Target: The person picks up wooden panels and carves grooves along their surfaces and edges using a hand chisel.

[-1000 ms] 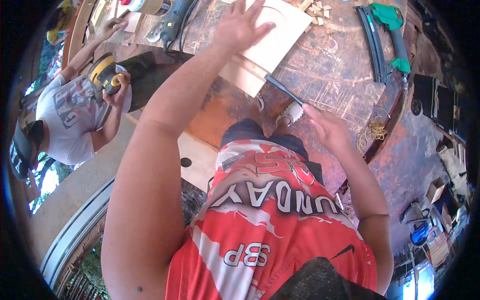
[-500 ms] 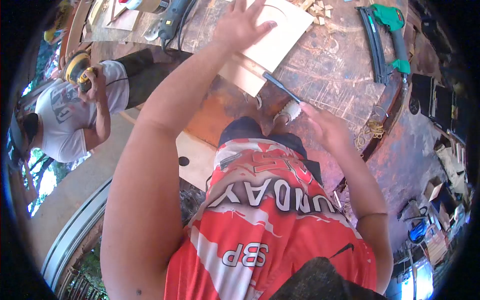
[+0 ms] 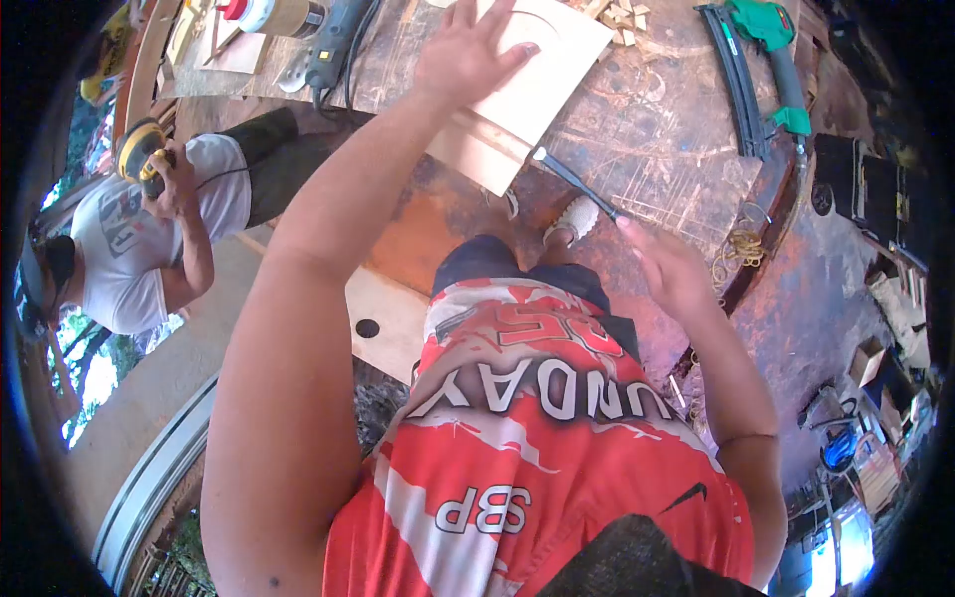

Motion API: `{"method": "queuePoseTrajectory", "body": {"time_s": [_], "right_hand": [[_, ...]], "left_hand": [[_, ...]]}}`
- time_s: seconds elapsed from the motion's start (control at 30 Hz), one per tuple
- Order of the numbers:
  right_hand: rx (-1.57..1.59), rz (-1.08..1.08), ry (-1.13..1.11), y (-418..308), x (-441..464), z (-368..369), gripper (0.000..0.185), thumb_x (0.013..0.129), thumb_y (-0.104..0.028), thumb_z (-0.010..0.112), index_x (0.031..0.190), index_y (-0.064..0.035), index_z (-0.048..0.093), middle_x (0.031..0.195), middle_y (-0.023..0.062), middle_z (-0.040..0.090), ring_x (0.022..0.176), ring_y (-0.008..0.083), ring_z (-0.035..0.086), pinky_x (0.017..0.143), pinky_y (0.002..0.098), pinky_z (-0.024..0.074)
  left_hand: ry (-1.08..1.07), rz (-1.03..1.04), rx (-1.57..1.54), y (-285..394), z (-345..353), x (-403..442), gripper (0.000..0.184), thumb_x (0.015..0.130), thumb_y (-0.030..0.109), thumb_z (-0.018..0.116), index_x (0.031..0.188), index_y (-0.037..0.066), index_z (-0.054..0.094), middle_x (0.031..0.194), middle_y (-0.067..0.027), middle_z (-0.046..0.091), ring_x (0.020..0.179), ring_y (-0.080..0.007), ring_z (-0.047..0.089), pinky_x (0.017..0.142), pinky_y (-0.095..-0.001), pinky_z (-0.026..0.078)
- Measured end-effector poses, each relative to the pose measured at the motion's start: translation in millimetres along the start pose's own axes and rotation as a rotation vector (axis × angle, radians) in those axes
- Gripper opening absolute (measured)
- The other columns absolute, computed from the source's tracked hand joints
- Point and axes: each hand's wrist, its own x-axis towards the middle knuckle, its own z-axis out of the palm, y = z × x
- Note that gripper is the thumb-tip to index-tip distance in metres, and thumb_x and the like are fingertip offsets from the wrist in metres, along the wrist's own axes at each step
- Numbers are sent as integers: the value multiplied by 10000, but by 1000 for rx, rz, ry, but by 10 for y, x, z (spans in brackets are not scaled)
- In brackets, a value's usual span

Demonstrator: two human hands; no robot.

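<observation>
My left hand lies spread on a pale wooden board with a curved line drawn on it, pressing on its upper left part. The board rests near the edge of the worn table, above another pale wood piece that sticks out below it. A dark, slim tool with a lighter tip is held by its end in my right hand, fingers closed around it. The tool's tip is just right of the board's lower edge, slightly apart from it.
A green nail gun lies on the table at the right. Wood scraps, a corded power tool and a red-capped bottle are at the top. At the left, a co-worker holds a yellow sander.
The tool and my right hand have moved slightly right and down, away from the board's edge. My left hand stays on the board. The co-worker's sander has moved left.
</observation>
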Motion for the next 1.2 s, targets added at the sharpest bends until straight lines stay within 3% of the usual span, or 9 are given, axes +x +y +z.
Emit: {"method": "queuePoseTrajectory", "body": {"time_s": [0.07, 0.27, 0.5, 0.6, 0.7, 0.77, 1.2], "right_hand": [[5, 76, -94, -89, -17, -32, 561, 933, -88, 636, 1447, -299, 561, 797, 137, 557, 714, 351, 590, 648, 447, 489], [-73, 43, -79, 13, 67, 97, 562, 931, -91, 640, 1448, -296, 560, 817, 142, 575, 718, 347, 600, 652, 446, 496], [-51, 76, -135, 15, 115, 123, 569, 930, -90, 641, 1452, -297, 552, 848, 151, 604, 761, 353, 625, 671, 451, 508], [-104, 21, -64, -16, 218, 159, 537, 948, -157, 629, 1449, -326, 537, 804, 126, 601, 714, 341, 631, 631, 445, 530], [-98, 19, -63, -4, 180, 127, 542, 944, -153, 633, 1445, -333, 535, 815, 130, 609, 729, 348, 638, 639, 448, 532], [-73, 69, -163, -12, 145, 38, 555, 948, -119, 622, 1463, -303, 524, 864, 148, 627, 782, 362, 643, 711, 460, 528], [-178, 115, -177, -111, 163, 86, 570, 935, -120, 629, 1458, -319, 523, 902, 146, 653, 812, 363, 655, 738, 476, 540]], "left_hand": [[-97, -52, -28, 48, -45, -39, 852, 925, 650, 559, 1594, 196, 288, 1608, -286, 260, 1427, -469, 373, 1058, -507, 485], [-3, -2, 18, -30, 81, -30, 847, 924, 643, 568, 1592, 198, 297, 1615, -280, 251, 1433, -462, 369, 1053, -499, 492], [30, 10, 91, -37, 126, -24, 850, 928, 645, 560, 1599, 200, 284, 1610, -288, 256, 1439, -471, 352, 1120, -497, 428], [9, -5, 90, -35, 113, -14, 851, 929, 648, 557, 1599, 199, 284, 1606, -289, 263, 1437, -474, 355, 1125, -497, 423], [-39, -26, 68, -16, 52, -18, 850, 930, 649, 554, 1598, 197, 286, 1606, -288, 265, 1436, -472, 358, 1115, -499, 434], [-47, -32, 47, -9, 30, -22, 848, 931, 650, 551, 1598, 196, 286, 1607, -288, 264, 1436, -471, 359, 1111, -500, 439], [-4, 4, 35, -13, 90, -26, 855, 934, 647, 548, 1600, 184, 277, 1614, -289, 242, 1455, -480, 318, 1125, -515, 422]]}}
